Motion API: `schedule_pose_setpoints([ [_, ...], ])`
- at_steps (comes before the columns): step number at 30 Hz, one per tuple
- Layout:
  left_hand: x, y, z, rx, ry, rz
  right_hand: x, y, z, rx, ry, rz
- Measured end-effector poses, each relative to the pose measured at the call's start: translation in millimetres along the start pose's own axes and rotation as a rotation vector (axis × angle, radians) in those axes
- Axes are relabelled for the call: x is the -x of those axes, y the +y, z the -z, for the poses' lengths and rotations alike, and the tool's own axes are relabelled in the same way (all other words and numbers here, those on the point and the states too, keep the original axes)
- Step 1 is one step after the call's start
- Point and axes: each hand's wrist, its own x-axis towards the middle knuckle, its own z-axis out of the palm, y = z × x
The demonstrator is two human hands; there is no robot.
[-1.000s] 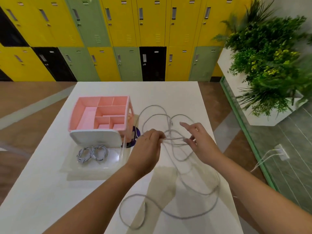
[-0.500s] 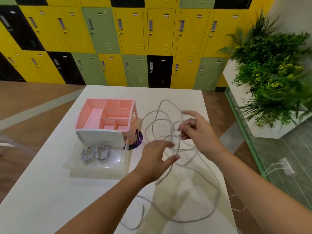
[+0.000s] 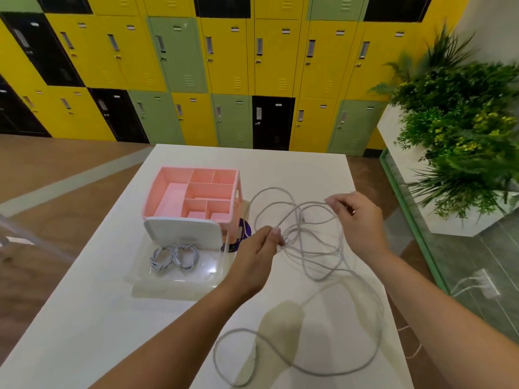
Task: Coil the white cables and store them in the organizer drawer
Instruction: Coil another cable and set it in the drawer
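While the white cable (image 3: 317,279) sprawls in crossed loops on the table (image 3: 84,332) | left hand (image 3: 261,248) pinches gathered strands | right hand (image 3: 356,217) pinches one strand, possibly near a plug | risk: pulling apart tightens a knot; the trailing tail snags | organizer drawer (image 3: 174,279) stands open beside.

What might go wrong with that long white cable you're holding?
Loops of the white cable cross each other between the left hand and right hand, so pulling may tighten them into a knot. Its long tail lies close to the right edge of the table and might slide off, dragging the rest.
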Motion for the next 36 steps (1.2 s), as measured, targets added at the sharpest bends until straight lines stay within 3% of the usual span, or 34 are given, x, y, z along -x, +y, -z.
schedule_pose_setpoints([
  [3,-5.2,10.6,6.9,0.161,0.031,-0.012,5.0,0.8,-14.0,0.19,-0.045,0.079],
  [7,-14.0,24.6,18.1,0.31,0.059,0.026,24.9,-19.8,-31.4,-0.17,-0.218,-0.097],
  [13,-12.4,20.1,35.9,0.33,-0.136,0.13,38.6,-38.7,-49.8,-0.27,-0.104,-0.184],
  [16,-3.1,19.2,39.4,0.356,-0.203,0.114,36.2,-47.7,-55.2,-0.173,-0.118,-0.203],
  [22,-13.4,23.5,55.9,0.551,-0.238,0.131,53.2,-64.8,-74.0,0.109,-0.345,-0.142],
  [29,-29.9,13.3,74.9,0.67,-0.407,0.185,75.8,-81.3,-80.2,0.222,-0.378,-0.069],
  [36,-33.5,4.7,68.3,0.558,-0.324,0.151,78.4,-96.5,-65.4,0.358,-0.667,-0.083],
])
